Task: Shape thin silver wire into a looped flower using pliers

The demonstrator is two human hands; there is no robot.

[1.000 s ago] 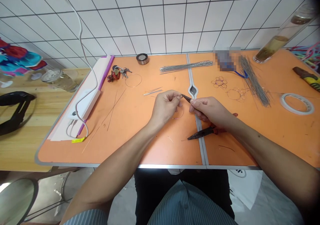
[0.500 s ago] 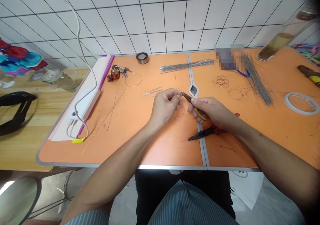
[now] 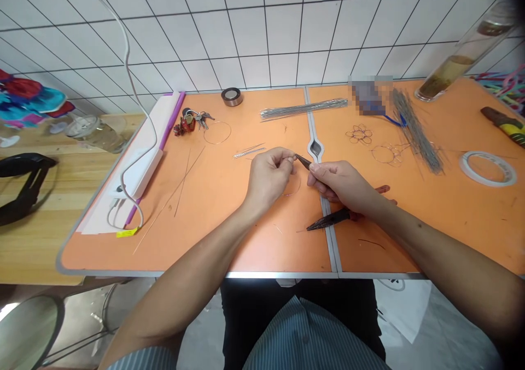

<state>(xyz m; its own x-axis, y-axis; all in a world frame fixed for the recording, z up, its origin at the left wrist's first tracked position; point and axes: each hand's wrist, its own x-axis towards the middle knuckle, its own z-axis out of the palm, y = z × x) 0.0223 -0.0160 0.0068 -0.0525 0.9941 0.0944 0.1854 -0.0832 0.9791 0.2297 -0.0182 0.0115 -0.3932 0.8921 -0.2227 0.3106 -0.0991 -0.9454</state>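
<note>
Barely visible: thin wire loop (image 3: 298,186), dark pointed pliers (image 3: 304,161).

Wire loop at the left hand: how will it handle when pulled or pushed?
Probably very light: the wire loop is hair-thin, curving below the left hand. It likely bends and kinks easily; a similar wire flower lies shaped nearby. Hard to pinch, perhaps hence the pliers in the right hand.

Left hand (image 3: 269,176), right hand (image 3: 341,185) and forearms (image 3: 205,271) bare, short-sleeved shirt (image 3: 305,340) in fine blue-grey stripes, black trousers (image 3: 252,310)
</note>
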